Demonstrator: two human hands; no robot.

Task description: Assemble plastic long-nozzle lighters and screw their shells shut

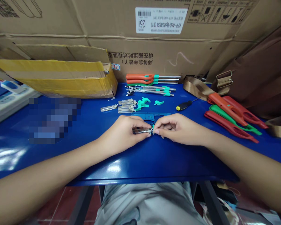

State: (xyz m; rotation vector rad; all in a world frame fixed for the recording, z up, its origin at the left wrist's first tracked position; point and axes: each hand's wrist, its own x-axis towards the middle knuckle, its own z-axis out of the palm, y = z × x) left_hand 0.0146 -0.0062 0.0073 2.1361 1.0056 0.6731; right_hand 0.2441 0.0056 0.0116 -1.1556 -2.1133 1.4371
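My left hand (124, 131) grips a clear lighter fuel tank (141, 130) by its body, its valve end pointing right. At that end, the pinched fingertips of my right hand (175, 129) touch the valve; a small green bit shows there, and whatever they pinch is too small to make out. Just behind both hands lies a blue lighter handle shell (152, 117), partly covered by them. Farther back are several more clear fuel tanks (126, 106) and green triggers (142, 103).
Assembled lighters (140, 78) and metal lighter rods with wires (152, 90) lie at the back. A screwdriver (184, 105) sits right of centre, near red and green handle shells (231, 115). A yellow-taped carton (84, 81) and a power strip (9, 100) stand left.
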